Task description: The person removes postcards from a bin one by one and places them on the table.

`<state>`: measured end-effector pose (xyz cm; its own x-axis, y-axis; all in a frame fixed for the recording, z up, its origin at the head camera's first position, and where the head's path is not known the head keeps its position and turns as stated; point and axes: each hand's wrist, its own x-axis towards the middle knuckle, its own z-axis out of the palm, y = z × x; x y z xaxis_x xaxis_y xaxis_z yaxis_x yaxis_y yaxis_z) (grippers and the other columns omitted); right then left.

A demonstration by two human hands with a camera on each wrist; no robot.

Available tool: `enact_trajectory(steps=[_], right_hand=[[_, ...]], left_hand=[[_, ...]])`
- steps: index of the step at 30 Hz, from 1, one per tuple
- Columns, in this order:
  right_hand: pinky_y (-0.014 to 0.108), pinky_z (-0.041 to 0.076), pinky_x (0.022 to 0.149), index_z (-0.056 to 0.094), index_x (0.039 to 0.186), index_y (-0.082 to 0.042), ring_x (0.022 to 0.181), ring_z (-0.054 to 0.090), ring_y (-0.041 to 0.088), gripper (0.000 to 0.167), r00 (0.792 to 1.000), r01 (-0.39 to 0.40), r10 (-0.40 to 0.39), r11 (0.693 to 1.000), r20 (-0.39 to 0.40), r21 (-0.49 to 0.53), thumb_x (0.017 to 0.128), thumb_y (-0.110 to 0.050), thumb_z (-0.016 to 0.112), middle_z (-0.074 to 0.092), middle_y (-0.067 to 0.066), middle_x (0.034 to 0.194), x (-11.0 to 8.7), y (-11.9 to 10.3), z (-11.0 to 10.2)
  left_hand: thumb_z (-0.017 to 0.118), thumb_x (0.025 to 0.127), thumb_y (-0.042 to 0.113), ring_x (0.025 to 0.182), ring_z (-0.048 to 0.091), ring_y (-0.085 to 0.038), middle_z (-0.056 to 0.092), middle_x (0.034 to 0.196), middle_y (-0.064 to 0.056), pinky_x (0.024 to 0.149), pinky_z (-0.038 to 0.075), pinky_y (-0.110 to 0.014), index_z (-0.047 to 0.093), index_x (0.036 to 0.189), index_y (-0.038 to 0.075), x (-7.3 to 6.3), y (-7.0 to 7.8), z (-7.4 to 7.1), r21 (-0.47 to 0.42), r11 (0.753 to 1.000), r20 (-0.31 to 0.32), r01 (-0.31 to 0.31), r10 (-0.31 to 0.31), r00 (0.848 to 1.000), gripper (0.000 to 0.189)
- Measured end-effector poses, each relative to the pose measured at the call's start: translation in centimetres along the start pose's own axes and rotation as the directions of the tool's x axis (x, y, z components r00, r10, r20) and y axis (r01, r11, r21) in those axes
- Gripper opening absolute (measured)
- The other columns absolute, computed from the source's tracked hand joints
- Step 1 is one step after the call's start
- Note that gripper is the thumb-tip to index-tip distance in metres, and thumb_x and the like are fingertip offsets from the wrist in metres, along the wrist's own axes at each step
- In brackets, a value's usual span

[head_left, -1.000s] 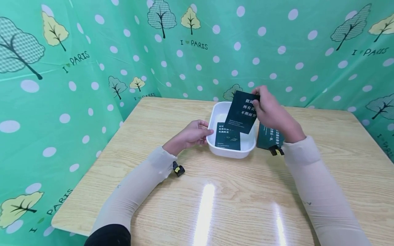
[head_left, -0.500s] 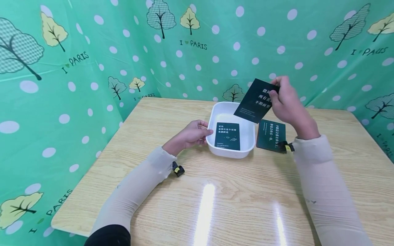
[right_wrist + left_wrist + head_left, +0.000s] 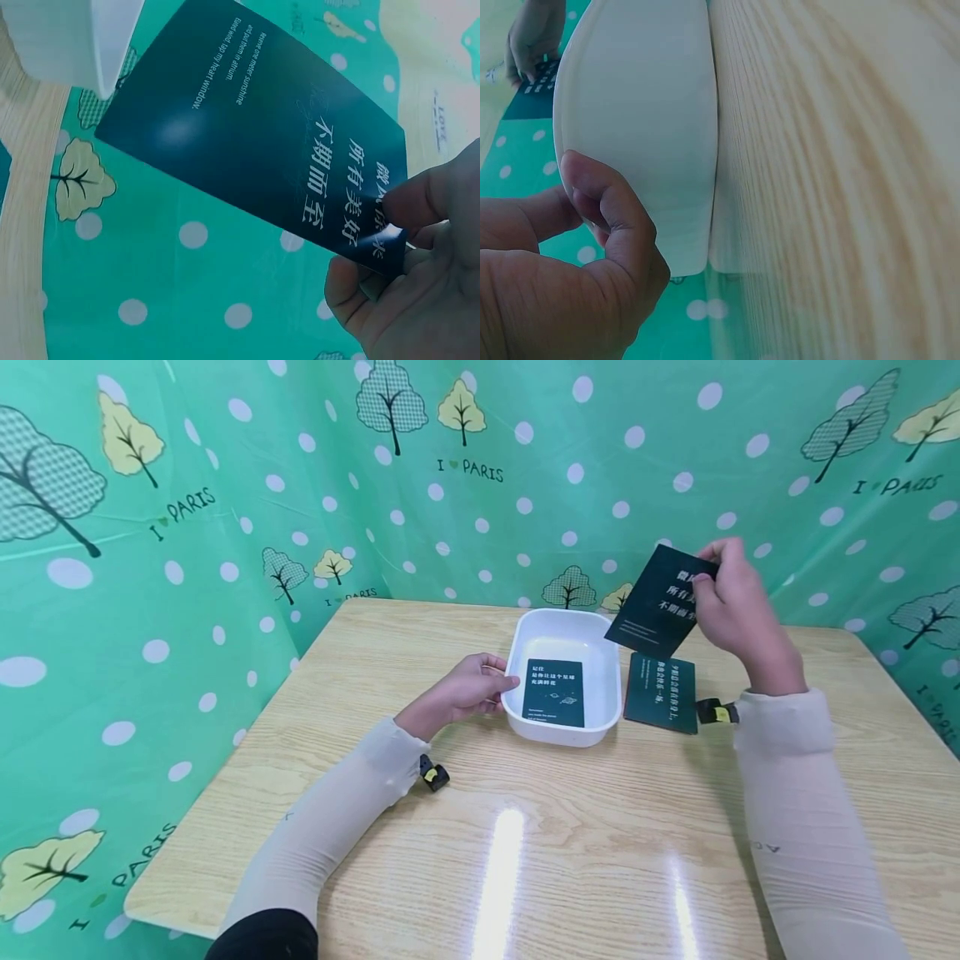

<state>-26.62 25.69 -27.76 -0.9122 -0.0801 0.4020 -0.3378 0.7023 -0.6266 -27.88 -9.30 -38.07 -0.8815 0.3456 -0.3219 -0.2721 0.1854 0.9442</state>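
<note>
A white plastic tub (image 3: 566,737) stands on the table. My left hand (image 3: 471,687) grips its left rim, thumb over the edge, as the left wrist view also shows with the tub wall (image 3: 641,135) beside the fingers. Inside the tub lies a dark green printed card (image 3: 553,693). In my right hand (image 3: 738,610) another dark card (image 3: 660,602) is pinched by one corner, tilted in the air beyond the tub's right side. The right wrist view shows white lettering on this card (image 3: 247,127), with the thumb (image 3: 420,199) on its face.
A dark green card or small stack (image 3: 662,693) lies flat on the table just right of the tub. The wooden table (image 3: 600,827) has a bright light reflection in front. Behind it hangs a green dotted curtain (image 3: 525,485).
My right hand has carried the pinched card rightward and slightly up from over the tub. The card in the tub and the one beside it are uncovered. My left hand has stayed put.
</note>
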Motion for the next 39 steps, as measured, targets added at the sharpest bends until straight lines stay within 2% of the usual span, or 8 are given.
enact_trajectory(steps=[5, 11, 18, 23, 29, 39], right_hand=[[0.057, 0.039, 0.080, 0.027, 0.137, 0.006, 0.110, 0.044, 0.049, 0.036, 0.998, -0.053, 0.053, 0.998, 0.032, -0.030, 0.108, -0.016, 0.024, 0.041, 0.036, 0.128, 0.1, 1.2, -0.6], [0.060, 0.038, 0.084, 0.026, 0.139, 0.008, 0.111, 0.042, 0.049, 0.041, 0.985, -0.131, 0.135, 0.990, 0.105, -0.050, 0.108, -0.018, 0.021, 0.039, 0.036, 0.131, 0.3, 2.9, -0.9], [0.050, 0.040, 0.073, 0.030, 0.135, 0.010, 0.098, 0.046, 0.045, 0.040, 0.965, -0.144, 0.158, 0.986, 0.208, -0.083, 0.107, -0.018, 0.022, 0.045, 0.033, 0.119, 0.4, 5.1, -0.5], [0.055, 0.041, 0.081, 0.031, 0.131, 0.011, 0.104, 0.047, 0.048, 0.038, 0.944, -0.157, 0.179, 0.983, 0.279, -0.098, 0.107, -0.017, 0.024, 0.045, 0.036, 0.121, 0.5, 6.1, 0.1], [0.059, 0.040, 0.088, 0.030, 0.132, 0.013, 0.108, 0.044, 0.047, 0.038, 0.906, -0.180, 0.208, 0.978, 0.370, -0.109, 0.106, -0.014, 0.024, 0.042, 0.034, 0.123, 0.6, 6.9, 0.9], [0.059, 0.038, 0.092, 0.032, 0.130, 0.014, 0.111, 0.040, 0.046, 0.036, 0.874, -0.200, 0.224, 0.975, 0.431, -0.099, 0.104, -0.010, 0.026, 0.037, 0.032, 0.128, 0.5, 7.9, 1.6]], left_hand=[[0.066, 0.100, 0.010, 0.069, 0.059, -0.016, 0.065, 0.119, -0.026, 0.066, 0.051, -0.029, 0.044, 0.134, 0.001, 0.0, 0.0, 0.0, -0.002, 1.000, 0.004, 0.001, -0.001, 1.000, 0.041], [0.067, 0.100, 0.010, 0.069, 0.059, -0.017, 0.065, 0.118, -0.025, 0.066, 0.051, -0.029, 0.045, 0.133, 0.002, -0.1, 0.0, 0.0, -0.002, 1.000, 0.003, 0.003, -0.003, 1.000, 0.040], [0.066, 0.100, 0.010, 0.070, 0.059, -0.017, 0.065, 0.119, -0.025, 0.066, 0.052, -0.029, 0.044, 0.135, 0.001, -0.1, 0.0, 0.0, -0.004, 1.000, 0.001, 0.008, -0.008, 1.000, 0.042], [0.066, 0.101, 0.010, 0.070, 0.059, -0.017, 0.066, 0.120, -0.025, 0.067, 0.051, -0.030, 0.043, 0.138, 0.000, -0.1, 0.0, 0.0, 0.000, 1.000, 0.003, 0.004, -0.004, 1.000, 0.045], [0.066, 0.101, 0.010, 0.070, 0.059, -0.017, 0.065, 0.118, -0.024, 0.068, 0.052, -0.031, 0.042, 0.138, 0.000, 0.0, 0.1, 0.0, -0.001, 1.000, 0.007, 0.008, -0.008, 1.000, 0.045], [0.066, 0.100, 0.010, 0.069, 0.058, -0.017, 0.065, 0.114, -0.022, 0.066, 0.051, -0.031, 0.044, 0.135, 0.002, 0.0, 0.0, -0.1, -0.006, 1.000, 0.004, 0.011, -0.011, 1.000, 0.042]])
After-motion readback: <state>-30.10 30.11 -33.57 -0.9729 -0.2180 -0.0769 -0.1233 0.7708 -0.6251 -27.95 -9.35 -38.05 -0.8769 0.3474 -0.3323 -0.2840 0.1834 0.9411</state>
